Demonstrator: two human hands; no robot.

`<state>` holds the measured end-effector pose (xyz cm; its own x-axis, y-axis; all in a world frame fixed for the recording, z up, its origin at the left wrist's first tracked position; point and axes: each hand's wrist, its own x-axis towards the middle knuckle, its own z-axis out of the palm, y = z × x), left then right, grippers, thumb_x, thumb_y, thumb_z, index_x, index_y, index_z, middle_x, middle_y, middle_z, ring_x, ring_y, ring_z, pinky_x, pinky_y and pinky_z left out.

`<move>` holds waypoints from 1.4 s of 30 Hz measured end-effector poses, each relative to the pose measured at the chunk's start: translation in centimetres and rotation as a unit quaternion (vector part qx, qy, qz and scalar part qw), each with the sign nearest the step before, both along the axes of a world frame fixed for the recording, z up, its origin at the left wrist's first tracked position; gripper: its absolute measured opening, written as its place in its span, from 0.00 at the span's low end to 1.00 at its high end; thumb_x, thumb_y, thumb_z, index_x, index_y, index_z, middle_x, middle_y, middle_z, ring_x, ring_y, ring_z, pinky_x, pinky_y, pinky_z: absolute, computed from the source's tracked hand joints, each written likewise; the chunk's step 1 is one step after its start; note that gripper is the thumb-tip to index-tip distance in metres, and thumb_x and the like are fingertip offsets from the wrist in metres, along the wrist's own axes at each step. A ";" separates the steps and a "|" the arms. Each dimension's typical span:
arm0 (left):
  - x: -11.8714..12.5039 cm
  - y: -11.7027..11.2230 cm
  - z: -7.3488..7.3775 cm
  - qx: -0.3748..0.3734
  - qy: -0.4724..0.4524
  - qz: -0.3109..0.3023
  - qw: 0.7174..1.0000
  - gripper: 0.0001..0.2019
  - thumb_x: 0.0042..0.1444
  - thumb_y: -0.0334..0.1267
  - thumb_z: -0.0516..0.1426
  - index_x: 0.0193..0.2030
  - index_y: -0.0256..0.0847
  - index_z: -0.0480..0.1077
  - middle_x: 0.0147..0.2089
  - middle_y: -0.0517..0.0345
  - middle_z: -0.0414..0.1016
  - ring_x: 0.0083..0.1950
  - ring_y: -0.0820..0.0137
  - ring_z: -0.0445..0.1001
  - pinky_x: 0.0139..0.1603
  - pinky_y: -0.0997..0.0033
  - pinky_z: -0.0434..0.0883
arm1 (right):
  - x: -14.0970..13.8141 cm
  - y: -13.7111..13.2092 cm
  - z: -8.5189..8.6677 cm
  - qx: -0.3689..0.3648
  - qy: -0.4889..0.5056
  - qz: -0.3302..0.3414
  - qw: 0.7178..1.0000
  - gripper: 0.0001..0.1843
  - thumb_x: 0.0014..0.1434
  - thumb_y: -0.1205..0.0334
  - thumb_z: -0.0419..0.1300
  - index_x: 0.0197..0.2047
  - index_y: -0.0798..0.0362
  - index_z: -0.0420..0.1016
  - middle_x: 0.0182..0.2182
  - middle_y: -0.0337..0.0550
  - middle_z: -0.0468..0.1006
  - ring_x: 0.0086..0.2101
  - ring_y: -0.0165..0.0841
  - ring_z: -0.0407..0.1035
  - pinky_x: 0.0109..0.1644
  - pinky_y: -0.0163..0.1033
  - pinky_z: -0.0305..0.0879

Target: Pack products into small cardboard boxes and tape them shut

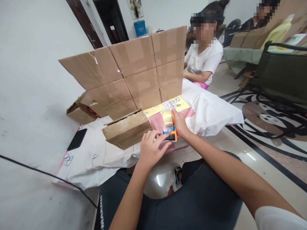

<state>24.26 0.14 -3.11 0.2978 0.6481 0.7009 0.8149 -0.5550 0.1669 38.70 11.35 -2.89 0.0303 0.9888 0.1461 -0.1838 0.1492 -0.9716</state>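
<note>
My right hand (180, 124) is wrapped around an orange tape dispenser (169, 125) carrying a roll of tan packing tape, held just above the low table. My left hand (151, 149) is right beside it, its fingers curled and its fingertips pinching at the dispenser's front end where the tape comes off. A small brown cardboard box (127, 129), glossy with tape, lies on the cloth just left of both hands. Behind it a taped cardboard wall (134, 72) stands upright.
A white cloth (96, 156) covers the table. A black phone (77, 139) lies at its left, an open carton (80, 110) behind it. Another person in a white shirt (203, 60) sits beyond the cardboard wall. A dark folding frame (278, 76) stands at right.
</note>
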 end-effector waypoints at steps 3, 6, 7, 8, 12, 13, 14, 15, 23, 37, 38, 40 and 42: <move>0.1 0.2 -0.4 0.010 0.033 0.026 0.999 0.06 0.63 0.38 0.58 0.43 0.44 0.77 0.40 0.53 0.75 0.40 0.65 0.68 0.41 0.65 0.61 | -0.1 -0.2 0.2 0.003 -0.004 0.003 1.000 0.31 0.56 0.30 0.54 0.21 0.50 0.59 0.17 0.33 0.58 0.21 0.27 0.52 0.24 0.36 0.51; 0.3 0.3 -0.3 0.034 0.031 0.041 0.998 0.06 0.64 0.33 0.57 0.40 0.42 0.76 0.37 0.54 0.75 0.38 0.66 0.67 0.40 0.65 0.60 | -0.3 -0.4 0.0 0.005 -0.011 0.000 1.000 0.32 0.57 0.31 0.53 0.20 0.49 0.54 0.16 0.33 0.54 0.20 0.27 0.50 0.23 0.36 0.48; 0.4 0.2 -0.1 0.046 0.028 0.045 0.997 0.06 0.64 0.33 0.57 0.40 0.41 0.76 0.36 0.54 0.75 0.37 0.66 0.67 0.39 0.65 0.59 | -0.3 -0.4 -0.1 0.014 -0.022 -0.006 1.000 0.32 0.58 0.31 0.53 0.19 0.49 0.52 0.16 0.32 0.53 0.20 0.26 0.49 0.23 0.36 0.46; 0.4 0.0 0.2 0.059 0.026 0.049 0.997 0.06 0.63 0.32 0.57 0.40 0.41 0.76 0.36 0.54 0.74 0.36 0.66 0.67 0.39 0.64 0.59 | -0.3 -0.4 -0.2 0.026 -0.036 -0.013 0.999 0.32 0.58 0.31 0.53 0.19 0.48 0.51 0.16 0.32 0.52 0.20 0.26 0.48 0.23 0.36 0.45; 0.2 -0.9 1.0 0.056 -0.033 0.067 0.996 0.06 0.63 0.35 0.57 0.44 0.42 0.75 0.38 0.53 0.73 0.39 0.66 0.69 0.41 0.65 0.62 | -0.3 -0.3 -0.5 0.075 -0.076 -0.023 0.994 0.32 0.61 0.33 0.50 0.18 0.48 0.48 0.16 0.32 0.49 0.20 0.26 0.46 0.23 0.37 0.42; 0.1 -1.2 1.0 0.026 -0.080 0.072 0.994 0.08 0.63 0.38 0.58 0.48 0.43 0.73 0.40 0.52 0.73 0.41 0.66 0.70 0.42 0.65 0.64 | -0.2 -0.4 -0.5 0.087 -0.078 -0.026 0.993 0.32 0.62 0.34 0.49 0.18 0.48 0.48 0.16 0.32 0.49 0.20 0.26 0.46 0.23 0.37 0.42; 0.0 -1.4 0.8 -0.016 -0.140 0.076 0.987 0.13 0.63 0.42 0.59 0.53 0.43 0.71 0.43 0.52 0.73 0.42 0.66 0.70 0.43 0.66 0.66 | -0.2 -0.4 -0.5 0.101 -0.080 -0.030 0.991 0.32 0.63 0.35 0.49 0.19 0.48 0.47 0.16 0.32 0.49 0.20 0.26 0.45 0.24 0.37 0.42; -0.2 -1.5 0.5 -0.067 -0.207 0.078 0.973 0.18 0.63 0.46 0.58 0.57 0.43 0.68 0.44 0.52 0.73 0.43 0.66 0.71 0.44 0.66 0.67 | -0.1 -0.5 -0.4 0.116 -0.080 -0.033 0.989 0.32 0.63 0.35 0.49 0.19 0.48 0.47 0.16 0.32 0.48 0.20 0.26 0.45 0.24 0.37 0.42; -0.4 0.5 -2.1 -0.347 -0.459 0.033 0.817 0.27 0.61 0.59 0.53 0.57 0.41 0.68 0.51 0.47 0.75 0.41 0.68 0.75 0.34 0.74 0.70 | 0.2 -1.2 -0.1 0.229 -0.111 -0.029 0.967 0.29 0.66 0.39 0.47 0.20 0.48 0.47 0.17 0.32 0.49 0.20 0.26 0.45 0.25 0.37 0.42; 1.2 -0.2 -1.1 -0.424 -0.523 -0.043 0.738 0.22 0.51 0.47 0.65 0.48 0.38 0.67 0.25 0.64 0.74 0.19 0.78 0.66 0.21 0.79 0.64 | 0.6 -1.1 0.0 0.255 -0.120 -0.024 0.959 0.29 0.65 0.40 0.48 0.20 0.49 0.48 0.17 0.33 0.51 0.21 0.27 0.47 0.26 0.38 0.44; 1.2 -0.3 -1.0 -0.407 -0.526 -0.047 0.745 0.21 0.52 0.46 0.65 0.48 0.38 0.67 0.24 0.65 0.73 0.19 0.78 0.65 0.21 0.79 0.63 | 0.6 -1.1 0.0 0.249 -0.117 -0.024 0.961 0.29 0.65 0.40 0.49 0.20 0.49 0.48 0.17 0.33 0.52 0.21 0.27 0.47 0.26 0.38 0.44; 1.3 -0.7 -0.7 -0.375 -0.528 -0.048 0.761 0.19 0.54 0.44 0.64 0.48 0.38 0.68 0.23 0.66 0.72 0.19 0.79 0.63 0.22 0.80 0.61 | 0.6 -1.1 0.1 0.235 -0.108 -0.027 0.965 0.29 0.65 0.39 0.48 0.20 0.49 0.48 0.17 0.33 0.52 0.21 0.27 0.47 0.26 0.38 0.44; 1.5 -1.3 -0.2 -0.354 -0.528 -0.052 0.770 0.17 0.56 0.44 0.62 0.50 0.39 0.68 0.25 0.66 0.73 0.19 0.80 0.63 0.22 0.80 0.61 | 0.7 -1.1 0.0 0.226 -0.100 -0.032 0.968 0.29 0.65 0.39 0.48 0.20 0.49 0.49 0.17 0.33 0.51 0.21 0.27 0.46 0.26 0.38 0.43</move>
